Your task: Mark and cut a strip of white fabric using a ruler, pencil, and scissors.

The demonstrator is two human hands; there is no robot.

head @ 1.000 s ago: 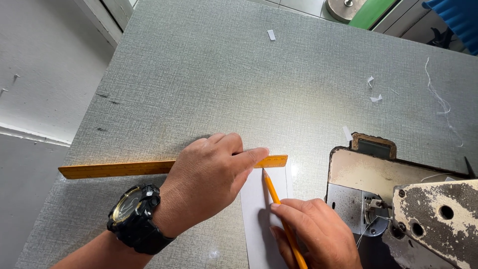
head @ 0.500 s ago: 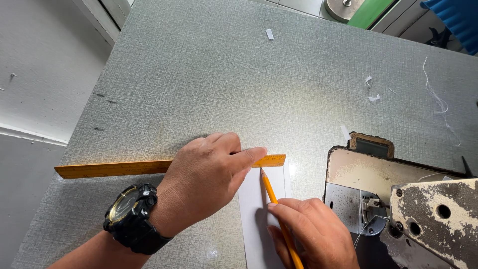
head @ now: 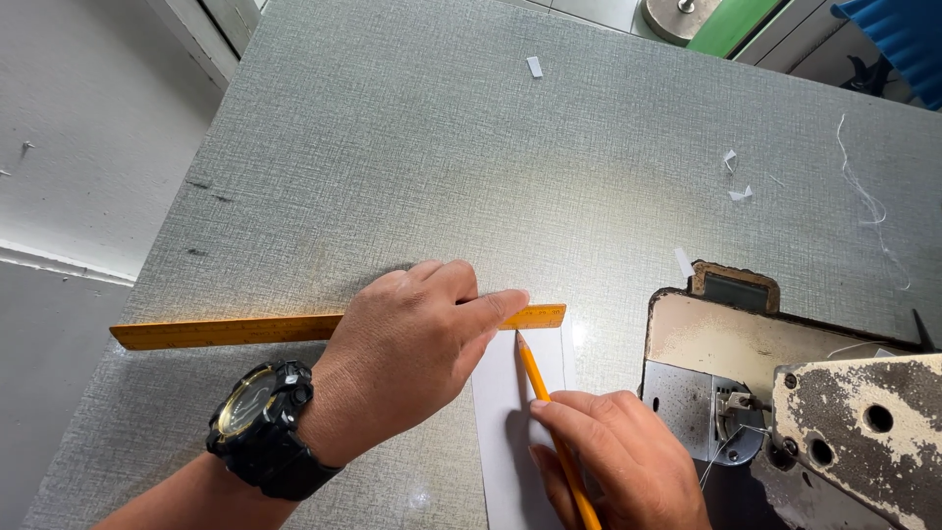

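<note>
On the grey textured table [head: 412, 147], the left hand [head: 407, 348] lies flat — fingers spread, pressing a yellow wooden ruler [head: 226, 331] across a white paper strip [head: 515, 412]. Just beside it, the right hand [head: 618, 461] pinches a yellow pencil [head: 535, 371], tip touching the ruler's lower edge. Near the right hand sits a worn sewing machine [head: 785, 383].

1. One long yellow wooden ruler [head: 294, 327].
2. One yellow pencil [head: 549, 417].
3. One white paper strip [head: 515, 432].
4. Two bare hands: the left hand [head: 402, 358] and the right hand [head: 618, 461].
5. One black wristwatch with a round dial [head: 260, 427].
6. One worn metal sewing machine [head: 785, 393].
7. Four small white paper scraps on the grey textured tabletop [head: 442, 177].
</note>
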